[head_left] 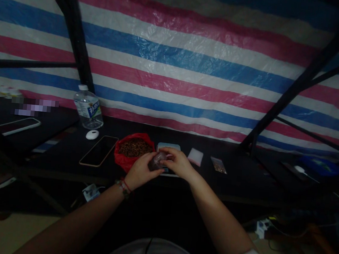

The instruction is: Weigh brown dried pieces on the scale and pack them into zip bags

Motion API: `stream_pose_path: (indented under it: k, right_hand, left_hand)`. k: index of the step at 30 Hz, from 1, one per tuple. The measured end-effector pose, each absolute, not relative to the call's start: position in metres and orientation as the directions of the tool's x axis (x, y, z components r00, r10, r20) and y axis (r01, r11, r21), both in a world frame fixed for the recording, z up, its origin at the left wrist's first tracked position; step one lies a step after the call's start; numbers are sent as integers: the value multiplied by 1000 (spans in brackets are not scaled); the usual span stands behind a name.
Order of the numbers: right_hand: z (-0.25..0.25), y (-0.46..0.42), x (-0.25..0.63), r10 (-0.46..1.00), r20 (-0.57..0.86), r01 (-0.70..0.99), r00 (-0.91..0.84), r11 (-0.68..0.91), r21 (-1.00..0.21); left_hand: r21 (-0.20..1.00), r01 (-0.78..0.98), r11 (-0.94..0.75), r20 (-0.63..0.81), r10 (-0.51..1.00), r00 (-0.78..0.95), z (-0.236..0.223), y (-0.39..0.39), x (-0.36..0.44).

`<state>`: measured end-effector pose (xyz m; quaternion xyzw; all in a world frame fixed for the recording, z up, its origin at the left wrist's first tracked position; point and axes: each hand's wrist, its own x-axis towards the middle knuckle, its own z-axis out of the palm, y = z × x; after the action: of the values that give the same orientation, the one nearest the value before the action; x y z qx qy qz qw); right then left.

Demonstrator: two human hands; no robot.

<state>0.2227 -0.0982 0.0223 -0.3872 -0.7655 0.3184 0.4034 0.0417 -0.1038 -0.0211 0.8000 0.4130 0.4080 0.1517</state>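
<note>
My left hand [142,168] is closed around the side of a small, rounded, see-through plastic thing [157,161]; whether it is a cup or a bag I cannot tell. From the other side, the bent fingers of my right hand [179,164] touch it too. Both hands are above a flat, pale device [169,146] with a light edge, partly hidden, that looks like a small scale. Just left of my left hand sits an open red plastic bag [121,160] full of small brown grains or seeds [134,147]. To the right lie a pale small plastic packet [195,156] and a little clear bag with brown bits [219,165].
On the black table [145,128] are a phone [99,151], a white oval object [92,134] and a large clear bottle [88,109]. Another phone [19,126] lies far left. Dark metal posts [76,34] stand before striped sheeting [178,64].
</note>
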Motion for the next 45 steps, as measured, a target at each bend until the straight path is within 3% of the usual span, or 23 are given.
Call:
stream_pose_path:
  k: [10,16,20,23,25,28,34,39,45]
  right_hand:
    - [29,-105,228,813,441,363,-380,570,-738]
    - [26,-101,245,810,378,460,-448,571,-680]
    - [-2,-63,263,898,386,514,-212,439,-737]
    - [-25,-34,276,918,395,609,7,310,-730]
    - [-36,-22,281,926,372,660,57,245,-710]
    - [-39,-17,283,933,360,706,22,241,-666]
    - [-14,-33,265,825,562,789,-59,384,-480]
    - [1,-45,234,837,333,796,-435,530,-293]
    - [1,-43,213,875,116,874,-470,480,-75]
  left_hand:
    - [685,477,-551,520,828,209,-21,-103,44]
    - [665,481,-571,530,815,234,-19,-100,39]
    - [625,478,-617,619,765,178,-14,-107,37]
    - [578,463,-672,679,711,185,-10,-113,36]
    - [574,468,-672,672,713,200,-8,-114,35]
    - [606,478,-636,630,750,200,-9,-110,34]
    - [654,478,-587,577,795,187,-16,-100,33]
    - [673,452,-585,537,807,245,-25,-95,33]
    - [706,432,-561,502,827,255,-31,-91,32]
